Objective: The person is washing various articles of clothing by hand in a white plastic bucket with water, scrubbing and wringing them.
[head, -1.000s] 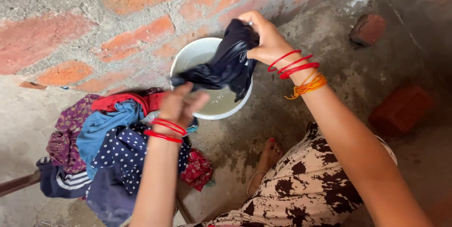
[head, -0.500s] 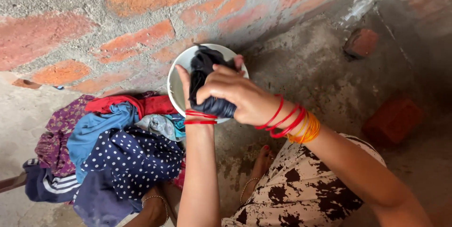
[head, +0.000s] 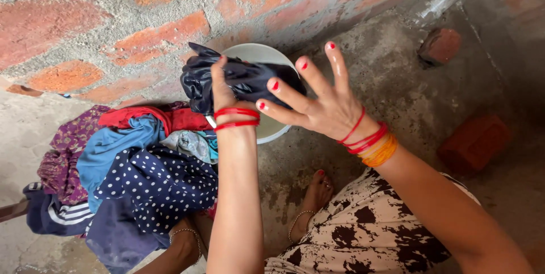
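While the left hand (head: 222, 88) keeps its fingers pressed together around a bunched, wet-looking dark garment (head: 238, 81), it holds the cloth up over the white bucket (head: 271, 129), which sits against the brick wall (head: 113, 30) at about twelve o'clock from where the person crouches. The right hand (head: 318, 103) is off the cloth, fingers spread wide and glistening, hanging just beside the bundle at roughly three o'clock of it; it grips nothing. Red bangles ring both wrists, with orange ones added on the right.

To my eye the step in hand is the lifting and wringing of a rinsed piece over the bucket: the garment is clear of the water and squeezed in one fist. I would judge that the next move calls for the free hand to close on the loose end of the cloth so both can twist it, keeping it above the rim so the run-off falls back inside and not on the concrete floor (head: 386, 81).

At eight o'clock from the bucket lies a heap of clothes (head: 136, 166), a navy polka-dot piece on top, blue, red and purple ones beneath, touching one another. A loose brick (head: 477, 143) rests at four o'clock, well apart, and a bare foot (head: 318, 194) shows at six o'clock, near the bucket's base.
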